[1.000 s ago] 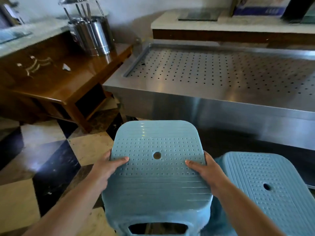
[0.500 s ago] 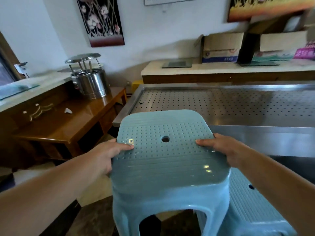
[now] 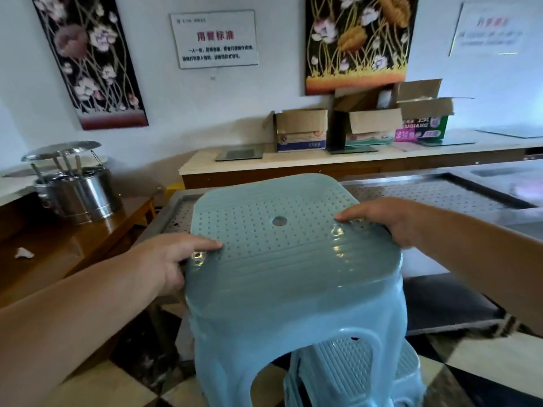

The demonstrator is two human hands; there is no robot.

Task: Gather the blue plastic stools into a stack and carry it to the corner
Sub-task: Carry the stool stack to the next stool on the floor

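Stacking step. Both hands clamp one blue stool (image 3: 282, 259) by its seat edges, left hand (image 3: 170, 259) and right hand (image 3: 390, 221) on opposite sides, held above the second stool (image 3: 349, 374) on the floor (only partly visible through the legs). Next, probably: line legs up over the lower seat and lower squarely.
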